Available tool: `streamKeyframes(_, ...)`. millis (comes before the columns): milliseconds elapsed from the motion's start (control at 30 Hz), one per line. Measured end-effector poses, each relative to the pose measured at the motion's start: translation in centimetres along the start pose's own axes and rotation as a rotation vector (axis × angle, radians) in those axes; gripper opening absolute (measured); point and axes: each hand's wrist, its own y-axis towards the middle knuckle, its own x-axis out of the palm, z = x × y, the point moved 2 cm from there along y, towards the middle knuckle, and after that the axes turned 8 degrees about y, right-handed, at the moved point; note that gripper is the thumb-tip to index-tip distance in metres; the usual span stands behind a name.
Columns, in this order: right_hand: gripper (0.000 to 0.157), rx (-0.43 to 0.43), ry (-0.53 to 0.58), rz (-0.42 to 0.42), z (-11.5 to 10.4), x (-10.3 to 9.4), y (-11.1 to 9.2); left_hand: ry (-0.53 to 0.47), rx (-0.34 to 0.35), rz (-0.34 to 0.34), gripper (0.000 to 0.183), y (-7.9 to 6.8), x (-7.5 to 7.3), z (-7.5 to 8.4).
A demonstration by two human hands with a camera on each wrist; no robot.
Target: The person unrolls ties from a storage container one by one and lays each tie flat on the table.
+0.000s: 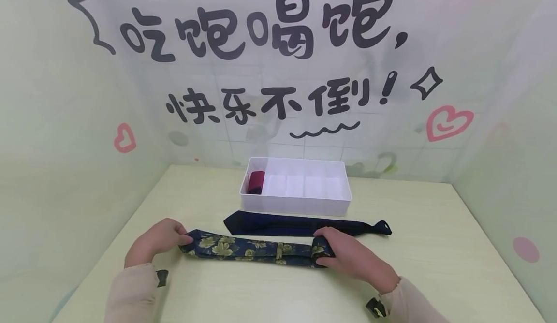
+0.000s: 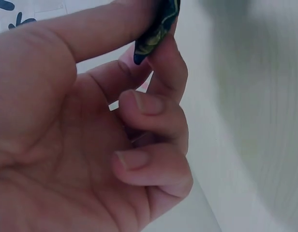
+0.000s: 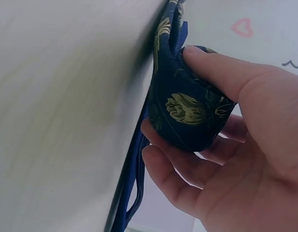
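A dark blue necktie with gold flowers lies across the table, its right end rolled up. My left hand pinches the wide pointed tip between thumb and forefinger; in the left wrist view the other fingers of that hand curl loosely beside it. Around the rolled part, my right hand holds with thumb on one side and fingers on the other. The right wrist view shows this roll close up, a gold flower facing the camera. Just behind lies a plain navy necktie, folded lengthwise, with a loop at its right end.
A white divided box stands at the back of the table. In its leftmost compartment sits a dark red roll. Printed curtains with black lettering and pink hearts enclose the table at the back and sides.
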Motion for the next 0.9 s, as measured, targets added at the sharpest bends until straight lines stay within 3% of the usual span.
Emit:
streamKeyframes(133, 0.054, -0.024, -0.030, 0.007, -0.1, 0.4, 0.2, 0.008, 0.004, 0.009, 0.021, 0.3, 0.0, -0.4)
streamKeyframes(333, 0.054, -0.029, -0.025, -0.010, 0.2, 0.6, 0.2, -0.007, -0.048, -0.002, 0.020, 0.6, 0.5, -0.6)
streamKeyframes(633, 0.054, -0.071, -0.062, -0.011, 0.4, 0.7, -0.1, -0.046, -0.079, 0.091, 0.036, 1.2, 1.0, 0.9)
streamKeyframes(900, 0.049, -0.113, -0.093, -0.046, 0.3, 1.0, 0.2, -0.036, -0.069, 0.060, 0.043, 1.7, 2.4, 1.6)
